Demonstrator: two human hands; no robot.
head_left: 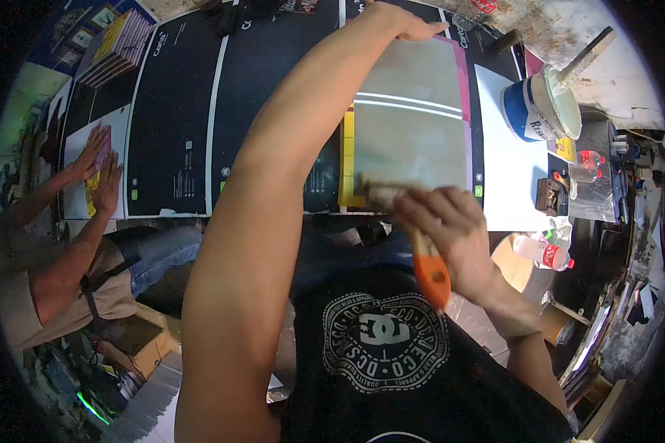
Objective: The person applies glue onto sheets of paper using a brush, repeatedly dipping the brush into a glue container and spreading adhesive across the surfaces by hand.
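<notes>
- The right hand (443,229) grips a brush (431,277) with an orange handle; its blurry hairs are by the gray sheet's (410,144) bottom left corner.
- The gray sheet is right of the frame's middle, yellow along its left edge.
- The left hand (414,28), flat and open, is at its top edge.
- White paper (513,188) lies between it and the bucket (521,111).
- The bucket, upper right, holds pale stuff (567,107) and a stick (587,55).

Right hand (451,232) grips orange-handled brush (431,273) near grey sheet (414,140); left hand (412,26) at sheet's far edge.
</notes>
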